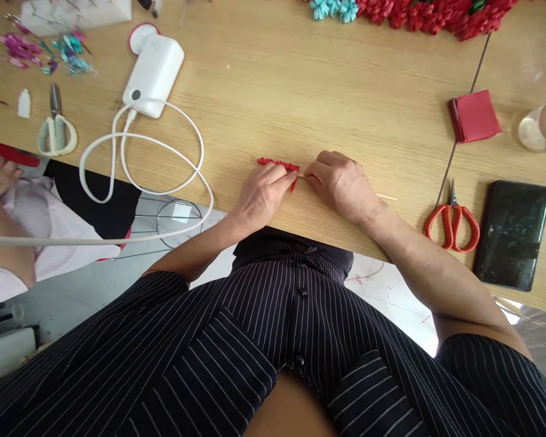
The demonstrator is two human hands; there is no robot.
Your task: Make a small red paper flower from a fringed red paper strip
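Near the table's front edge, my left hand (264, 193) pinches a crinkled red strip (277, 164), which sticks out beyond its fingertips on both sides. My right hand (339, 182) is closed around a thin pale stick (386, 196). One end of the stick meets the red strip at my left fingertips, and the other end shows past my right wrist. The two hands are close together with a small gap between them.
White power bank (155, 76) with a looping cable and white-handled scissors (57, 130) lie left. Red-handled scissors (452, 224), a black phone (513, 235), red squares (477, 116) and a glass (543, 126) are right. Red flowers (418, 15) line the back. Another person's arm (6, 224) is far left.
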